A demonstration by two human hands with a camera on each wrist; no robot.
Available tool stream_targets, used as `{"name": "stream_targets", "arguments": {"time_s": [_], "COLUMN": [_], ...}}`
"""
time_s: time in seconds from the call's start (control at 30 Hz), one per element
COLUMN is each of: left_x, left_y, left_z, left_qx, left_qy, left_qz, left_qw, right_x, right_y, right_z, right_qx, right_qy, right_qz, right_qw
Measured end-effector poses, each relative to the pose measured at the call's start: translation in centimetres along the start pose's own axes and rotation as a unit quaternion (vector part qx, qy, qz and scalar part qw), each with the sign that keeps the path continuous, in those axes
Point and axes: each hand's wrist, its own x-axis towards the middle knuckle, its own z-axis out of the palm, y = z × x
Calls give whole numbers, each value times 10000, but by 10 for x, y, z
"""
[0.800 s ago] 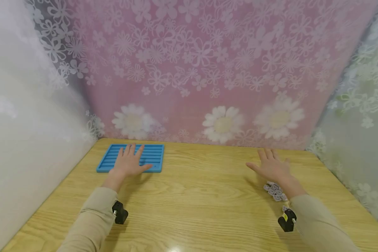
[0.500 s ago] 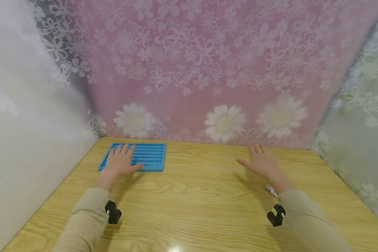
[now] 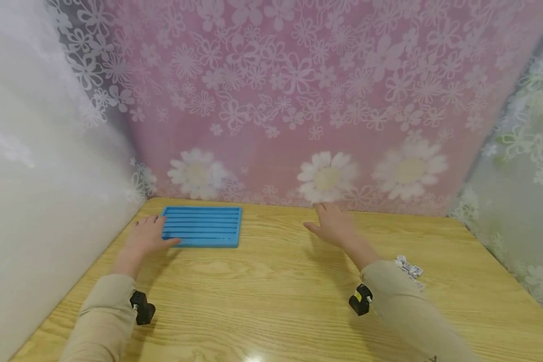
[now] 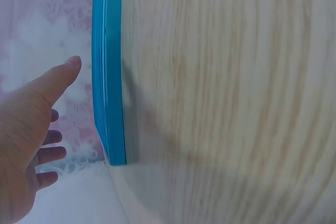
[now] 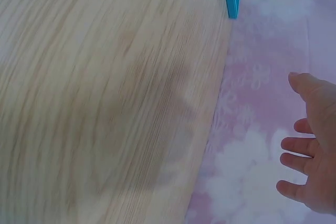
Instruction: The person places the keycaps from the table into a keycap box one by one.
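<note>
A blue rectangular tray point(image 3: 208, 245) with long parallel ridges lies on the table at the back left. My left hand point(image 3: 146, 235) hovers at its left end, thumb overlapping the near corner in the head view. That hand holds nothing; the left wrist view shows the thumb point(image 4: 65, 72) apart from the tray's side wall. Over the back middle of the table, my right hand point(image 3: 336, 226) is raised, palm down and holding nothing. Its fingers are spread and relaxed in the right wrist view, with the tray's corner point(image 5: 233, 3) farther off.
Several small whitish pieces with dark marks point(image 3: 409, 269) lie in a cluster on the right of the wooden table point(image 3: 253, 301), partly behind the right sleeve point(image 3: 402, 301). A pink flowered curtain point(image 3: 271, 125) stands along the back edge; pale sheets flank both sides.
Both hands have moved left: the left hand from over the tray to its left end, the right hand away from the small pieces, which now show more. The tray stays put.
</note>
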Motion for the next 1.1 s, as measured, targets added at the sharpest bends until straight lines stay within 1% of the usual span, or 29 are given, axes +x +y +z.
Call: {"name": "stream_targets", "arguments": {"time_s": [0.17,0.3,0.43,0.63,0.8,0.97,1.1], "left_x": [-1,-2,-6,-11,-12,-11,-10], "left_y": [-13,-19,-22,-23,-25,-26,-25], "left_z": [3,5,6,8,10,11,11], "left_qx": [50,79,94,7,48,28,42], "left_qy": [-36,-79,-188,-386,-525,-656,-619], "left_qz": [-15,21,23,36,-36,-29,14], "left_qw": [10000,9999,9998,9992,9986,9978,9981], "right_x": [12,21,31,43,51,55,54], "right_y": [-34,-58,-82,-114,-134,-146,-153], "right_z": [4,9,17,27,35,44,52], "right_qx": [37,41,5,193,125,-152,-518], "right_qy": [-65,-184,-327,-613,-728,-917,-992], "right_qz": [-221,-281,-322,-391,-482,-485,-502], "right_qw": [9997,9994,9989,9972,9961,9945,9924]}}
